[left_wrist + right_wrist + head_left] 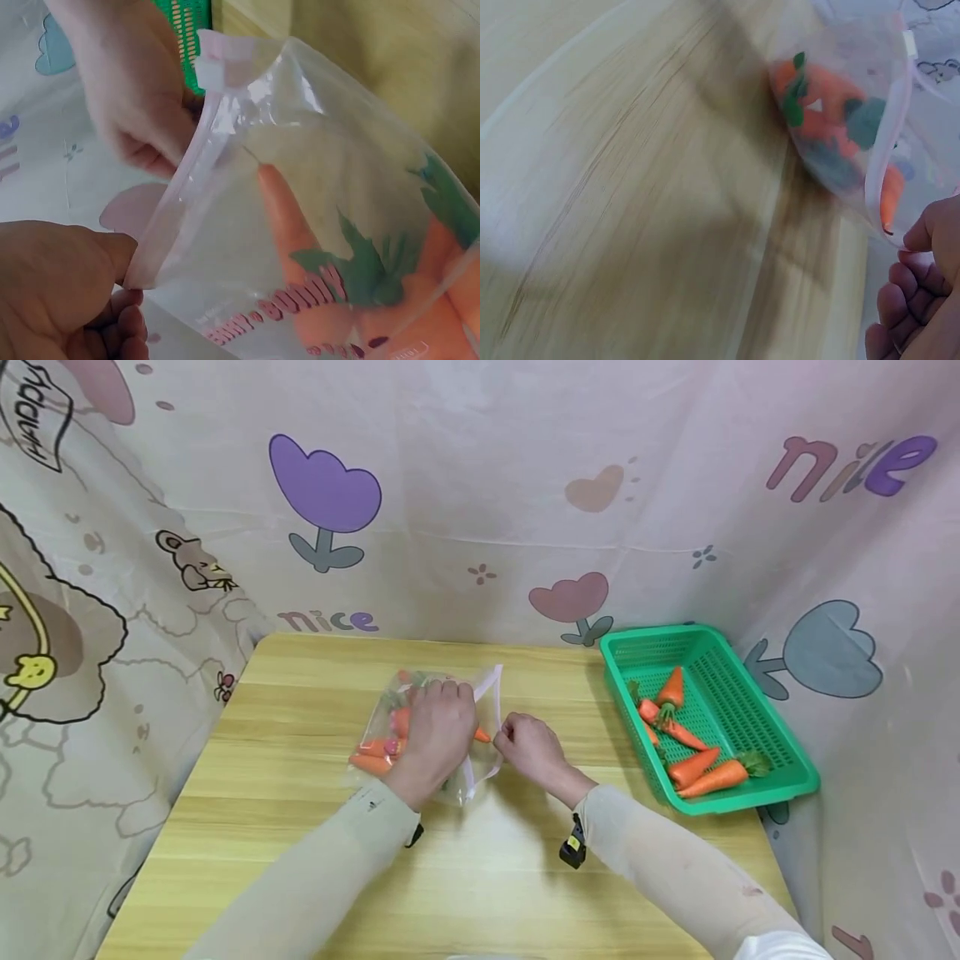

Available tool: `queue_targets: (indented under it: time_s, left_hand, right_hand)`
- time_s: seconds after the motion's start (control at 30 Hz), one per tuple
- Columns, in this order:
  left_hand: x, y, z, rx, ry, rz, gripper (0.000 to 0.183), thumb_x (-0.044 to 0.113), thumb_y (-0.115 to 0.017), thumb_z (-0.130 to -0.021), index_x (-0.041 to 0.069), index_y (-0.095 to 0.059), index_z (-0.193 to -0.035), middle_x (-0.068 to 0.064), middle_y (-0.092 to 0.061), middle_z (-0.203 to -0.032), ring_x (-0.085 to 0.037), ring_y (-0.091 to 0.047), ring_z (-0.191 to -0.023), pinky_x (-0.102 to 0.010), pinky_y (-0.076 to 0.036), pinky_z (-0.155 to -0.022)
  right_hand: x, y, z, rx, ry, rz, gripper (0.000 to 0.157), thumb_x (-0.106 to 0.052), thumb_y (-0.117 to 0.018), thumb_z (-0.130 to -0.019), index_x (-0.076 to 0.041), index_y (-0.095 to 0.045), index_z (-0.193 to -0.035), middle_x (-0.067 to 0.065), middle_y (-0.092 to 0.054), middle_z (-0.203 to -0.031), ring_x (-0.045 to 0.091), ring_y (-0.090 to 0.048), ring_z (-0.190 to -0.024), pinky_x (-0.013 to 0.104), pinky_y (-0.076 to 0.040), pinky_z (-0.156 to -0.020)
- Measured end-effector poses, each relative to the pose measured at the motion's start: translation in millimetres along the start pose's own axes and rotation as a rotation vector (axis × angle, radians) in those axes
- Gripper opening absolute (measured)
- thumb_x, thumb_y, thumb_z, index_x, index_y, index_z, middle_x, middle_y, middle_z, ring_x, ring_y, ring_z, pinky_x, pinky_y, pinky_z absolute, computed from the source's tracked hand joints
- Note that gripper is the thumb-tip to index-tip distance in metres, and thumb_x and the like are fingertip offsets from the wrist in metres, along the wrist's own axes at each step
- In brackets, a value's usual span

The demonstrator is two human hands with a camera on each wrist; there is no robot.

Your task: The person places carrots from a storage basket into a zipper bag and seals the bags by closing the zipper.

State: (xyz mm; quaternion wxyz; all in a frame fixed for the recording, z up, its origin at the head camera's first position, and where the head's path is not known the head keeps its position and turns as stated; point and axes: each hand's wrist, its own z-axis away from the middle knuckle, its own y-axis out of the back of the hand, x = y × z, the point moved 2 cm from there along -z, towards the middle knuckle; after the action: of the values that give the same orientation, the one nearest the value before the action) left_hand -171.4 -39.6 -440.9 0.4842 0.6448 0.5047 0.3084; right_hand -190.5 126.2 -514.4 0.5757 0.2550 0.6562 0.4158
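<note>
In the head view, a clear bag (377, 727) of carrots (372, 763) sits left of centre over the bench (285, 727), the left hand (441, 731) across it and the right hand (532, 750) by its mouth; loose carrots (720, 777) lie in a green basket (776, 727). In the left wrist view, the left fingers (116, 255) pinch one end of the zip strip (176, 187); the right fingers, partly hidden, I cannot judge there. In the right wrist view, the right thumb and forefinger pinch the bag's lip. Its film looks limp and slick; the stiffer strip should give surer hold.
</note>
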Motion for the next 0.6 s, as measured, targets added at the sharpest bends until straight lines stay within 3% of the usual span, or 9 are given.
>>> queue_targets:
  time_s: [0.13, 0.33, 0.47, 0.6]
  left_hand:
    - [-7.9, 3.9, -3.5, 0.001, 0.027, 0.067, 0.018, 0.018, -0.072, -0.093, 0.002, -0.065, -0.094, -0.010, -0.066, -0.081, -0.027, -0.058, -0.074, -0.041, -0.051, -0.068]
    - [-15.2, 8.9, -3.1, -0.026, 0.055, 0.185, 0.018, 0.015, -0.068, -0.093, -0.002, -0.065, -0.097, -0.012, -0.066, -0.084, -0.030, -0.058, -0.079, -0.043, -0.051, -0.074]
    - [-17.0, 8.5, 0.1, -0.053, 0.062, 0.210, 0.017, 0.015, -0.065, -0.094, -0.002, -0.063, -0.095, -0.011, -0.063, -0.083, -0.029, -0.057, -0.079, -0.043, -0.051, -0.078]
    - [-18.9, 7.7, 2.3, -0.066, 0.066, 0.211, 0.017, 0.015, -0.064, -0.095, -0.001, -0.061, -0.092, -0.009, -0.059, -0.079, -0.026, -0.053, -0.075, -0.041, -0.050, -0.077]
  right_hand:
    - [9, -1.3, -1, -0.013, -0.028, 0.023, 0.016, -0.024, -0.064, -0.096, -0.015, -0.064, -0.082, 0.000, -0.062, -0.078, 0.017, -0.057, -0.070, 0.035, -0.047, -0.065]
    - [14, 12.5, 2, 0.005, -0.002, 0.082, 0.018, -0.025, -0.066, -0.098, -0.009, -0.073, -0.098, 0.007, -0.072, -0.099, 0.026, -0.068, -0.095, 0.046, -0.057, -0.084]
    - [22, 36.1, 11, 0.106, 0.171, 0.154, 0.013, -0.017, -0.067, -0.096, -0.007, -0.075, -0.096, 0.008, -0.074, -0.097, 0.029, -0.069, -0.095, 0.048, -0.056, -0.090]
    - [38, 69.9, 17, 0.265, 0.383, 0.274, 0.005, -0.009, -0.073, -0.090, -0.004, -0.075, -0.090, 0.010, -0.074, -0.088, 0.030, -0.069, -0.084, 0.049, -0.055, -0.081]
